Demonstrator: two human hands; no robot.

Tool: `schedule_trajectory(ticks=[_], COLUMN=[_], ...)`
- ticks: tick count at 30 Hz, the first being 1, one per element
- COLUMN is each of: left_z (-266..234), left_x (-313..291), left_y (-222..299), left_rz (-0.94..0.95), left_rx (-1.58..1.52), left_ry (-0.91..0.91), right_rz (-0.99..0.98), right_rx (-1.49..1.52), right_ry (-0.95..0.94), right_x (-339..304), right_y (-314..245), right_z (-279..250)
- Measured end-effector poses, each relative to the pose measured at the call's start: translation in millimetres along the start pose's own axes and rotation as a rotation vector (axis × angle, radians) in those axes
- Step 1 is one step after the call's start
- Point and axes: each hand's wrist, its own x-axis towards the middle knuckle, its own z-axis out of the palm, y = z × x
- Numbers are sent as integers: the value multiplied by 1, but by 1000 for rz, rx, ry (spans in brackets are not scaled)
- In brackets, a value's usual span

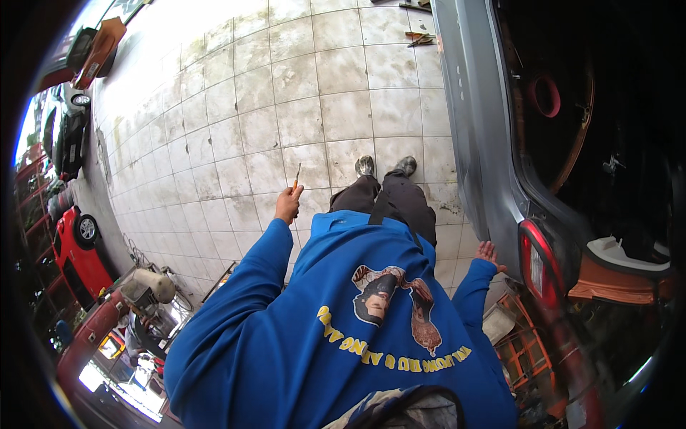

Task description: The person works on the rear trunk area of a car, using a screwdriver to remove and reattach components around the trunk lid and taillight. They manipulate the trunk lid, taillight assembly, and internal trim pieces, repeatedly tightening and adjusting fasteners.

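Observation:
My left hand (287, 206) is closed round a slim orange-handled tool (296, 180), held out over the floor left of my legs. Its thin metal end points away from me; whether that is a blade or a screwdriver shaft is too small to tell. On the other side, my right hand (489, 253) holds nothing, its fingers stretched out. It is close to the rear of a grey vehicle body (468, 129), near the red and white tail lamp (537, 263). I cannot tell whether the hand touches the panel.
Stained pale tiles (286, 100) cover the floor. Several small tools (420, 38) lie by the vehicle's far end. A raised red car (80, 250) and a machine with a beige tank (148, 287) stand at left. An orange metal frame (525, 350) is behind my right arm.

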Motion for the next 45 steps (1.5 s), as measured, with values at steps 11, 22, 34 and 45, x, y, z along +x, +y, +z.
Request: schedule_trajectory(ticks=[11, 22, 34, 45], left_z=[-59, -168, -337, -335], left_x=[22, 175, 481, 850], left_y=[60, 103, 327, 391], left_rz=[-54, -165, -33, -115], left_rx=[79, -33, -20, -73], left_ry=[-33, 109, 352, 486], right_rz=[337, 132, -58, -1], right_rx=[-1450, -1660, -1917, -2669], right_ry=[-333, -610, -1387, -1446], right_x=[-30, -156, -357, -483], right_y=[257, 414, 773, 1054], right_z=[104, 277, 329, 337])
